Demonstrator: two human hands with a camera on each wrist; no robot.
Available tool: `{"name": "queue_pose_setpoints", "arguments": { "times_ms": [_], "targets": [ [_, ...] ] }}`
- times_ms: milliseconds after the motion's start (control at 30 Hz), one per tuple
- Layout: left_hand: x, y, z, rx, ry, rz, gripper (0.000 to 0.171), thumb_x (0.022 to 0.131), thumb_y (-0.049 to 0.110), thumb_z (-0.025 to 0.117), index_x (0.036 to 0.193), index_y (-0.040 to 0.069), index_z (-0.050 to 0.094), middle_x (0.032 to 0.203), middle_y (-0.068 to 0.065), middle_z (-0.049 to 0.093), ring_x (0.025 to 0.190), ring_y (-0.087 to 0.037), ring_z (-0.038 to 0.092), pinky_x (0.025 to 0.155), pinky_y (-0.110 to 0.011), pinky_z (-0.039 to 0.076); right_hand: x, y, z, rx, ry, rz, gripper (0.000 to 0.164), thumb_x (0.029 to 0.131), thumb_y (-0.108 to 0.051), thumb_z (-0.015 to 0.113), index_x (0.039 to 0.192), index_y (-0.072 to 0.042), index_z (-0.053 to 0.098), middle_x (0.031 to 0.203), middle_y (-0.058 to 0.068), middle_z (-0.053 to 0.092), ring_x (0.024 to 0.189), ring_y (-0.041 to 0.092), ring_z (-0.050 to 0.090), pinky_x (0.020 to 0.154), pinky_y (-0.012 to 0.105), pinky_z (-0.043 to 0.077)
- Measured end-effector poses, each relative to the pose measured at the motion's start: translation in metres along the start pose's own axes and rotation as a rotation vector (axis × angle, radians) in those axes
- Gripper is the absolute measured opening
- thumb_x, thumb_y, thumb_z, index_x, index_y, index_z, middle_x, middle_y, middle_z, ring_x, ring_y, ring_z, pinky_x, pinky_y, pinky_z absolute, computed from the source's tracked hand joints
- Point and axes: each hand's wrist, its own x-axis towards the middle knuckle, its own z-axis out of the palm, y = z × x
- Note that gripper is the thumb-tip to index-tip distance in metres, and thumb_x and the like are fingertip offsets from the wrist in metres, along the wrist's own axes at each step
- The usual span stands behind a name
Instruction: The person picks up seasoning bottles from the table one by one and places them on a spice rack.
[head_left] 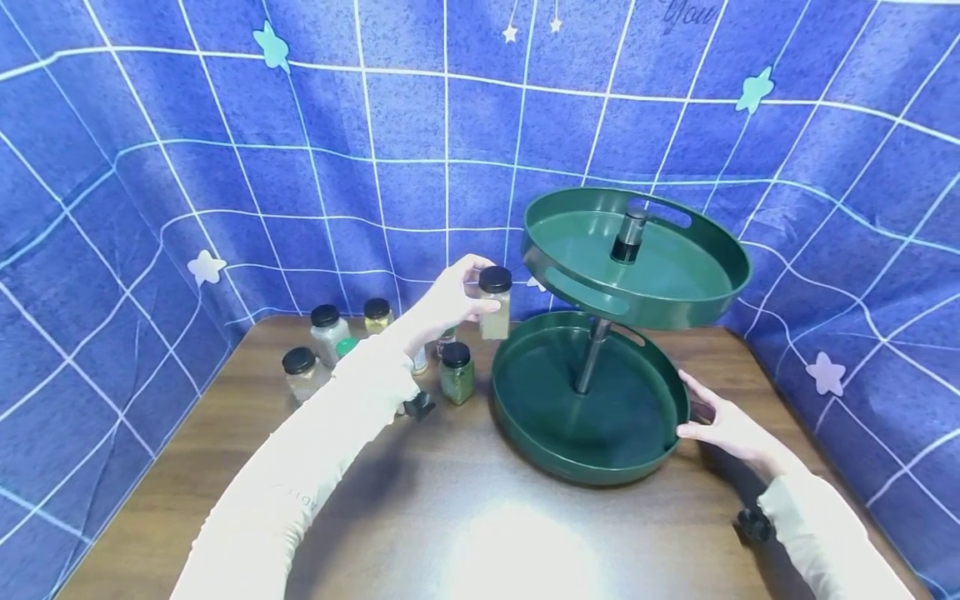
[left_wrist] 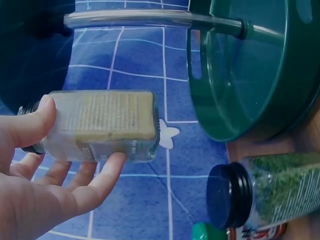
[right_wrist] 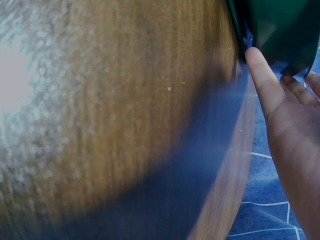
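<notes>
My left hand holds a square glass spice jar with a black lid, between thumb and fingers. The jar is upright, off the table, and beige powder shows through its glass in the left wrist view. It hangs just left of a green two-tier tray stand, near both tiers. My right hand touches the right side of the stand's lower tier, thumb and fingers spread along the wall. The right wrist view shows the thumb straight against the rim; some other fingertips are partly hidden there.
Left on the wooden table stand several spice jars, among them a green-herb jar, a white-filled jar and a yellow-filled jar. A metal pole joins the tiers. A blue gridded cloth hangs behind and at both sides.
</notes>
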Motion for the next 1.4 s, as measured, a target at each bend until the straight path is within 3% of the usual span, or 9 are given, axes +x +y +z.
{"name": "queue_pose_setpoints", "arguments": {
  "times_ms": [233,467,633,833,967,1200,1300,1400],
  "targets": [
    [0.01,-0.011,0.009,-0.001,0.034,-0.024,0.054,0.079,-0.003,0.071,0.126,0.009,0.045,0.118,-0.013,0.051,0.106,-0.029,0.06,0.069,-0.039,0.056,0.003,0.0,0.001,-0.002,-0.01,-0.011,0.088,0.085,-0.005,0.068,0.151,-0.008,0.011,0.148,0.033,0.022,0.116,-0.008,0.043,0.09,0.013,0.043],
    [0.023,-0.024,0.024,0.0,0.046,-0.015,0.055,0.077,-0.001,0.073,0.124,0.009,0.046,0.118,-0.014,0.055,0.1,-0.028,0.064,0.073,-0.053,0.053,0.0,-0.001,-0.001,-0.009,0.004,0.032,0.088,0.084,-0.008,0.069,0.152,-0.011,0.012,0.149,0.03,0.022,0.112,-0.014,0.043,0.088,0.009,0.04],
    [0.028,-0.032,0.037,0.029,0.074,-0.029,0.056,0.075,0.003,0.077,0.123,0.01,0.047,0.121,-0.012,0.055,0.1,-0.027,0.062,0.07,-0.05,0.055,-0.001,-0.001,-0.002,0.005,-0.003,0.034,0.088,0.085,-0.008,0.068,0.152,-0.011,0.011,0.149,0.03,0.022,0.113,-0.013,0.043,0.089,0.01,0.041],
    [0.03,-0.042,0.05,0.115,0.108,-0.022,0.056,0.074,0.007,0.079,0.121,0.012,0.049,0.115,-0.011,0.058,0.088,-0.025,0.061,0.066,-0.048,0.056,-0.001,-0.001,-0.001,-0.004,0.002,0.038,0.088,0.085,-0.008,0.068,0.152,-0.012,0.011,0.15,0.029,0.02,0.112,-0.014,0.042,0.089,0.009,0.04],
    [0.029,-0.049,0.057,0.118,0.139,-0.033,0.054,0.073,0.008,0.08,0.119,0.012,0.051,0.11,-0.009,0.059,0.084,-0.022,0.06,0.061,-0.043,0.057,-0.001,0.0,0.0,-0.002,0.002,0.039,0.088,0.085,-0.008,0.068,0.152,-0.013,0.011,0.151,0.029,0.02,0.113,-0.014,0.042,0.089,0.009,0.04],
    [0.029,-0.057,0.069,0.132,0.187,-0.029,0.054,0.071,0.005,0.081,0.116,0.007,0.052,0.102,-0.014,0.061,0.073,-0.019,0.058,0.059,-0.046,0.056,-0.003,0.002,0.002,-0.019,0.013,0.035,0.087,0.085,-0.008,0.068,0.152,-0.012,0.012,0.149,0.032,0.021,0.112,-0.014,0.042,0.087,0.009,0.041],
    [0.03,-0.058,0.072,0.163,0.211,-0.042,0.054,0.07,0.006,0.082,0.115,0.006,0.052,0.102,-0.014,0.061,0.071,-0.02,0.059,0.056,-0.039,0.056,-0.003,0.001,0.002,-0.016,0.009,0.035,0.087,0.086,-0.007,0.067,0.152,-0.012,0.011,0.149,0.032,0.021,0.112,-0.015,0.042,0.087,0.009,0.041],
    [0.03,-0.061,0.073,0.222,0.24,-0.064,0.055,0.069,0.009,0.083,0.114,0.007,0.054,0.104,-0.011,0.063,0.077,-0.022,0.06,0.063,-0.03,0.053,-0.001,-0.001,0.003,-0.02,0.009,0.023,0.086,0.086,-0.007,0.067,0.152,-0.011,0.012,0.148,0.032,0.021,0.111,-0.015,0.042,0.087,0.008,0.041]
  ]
}}
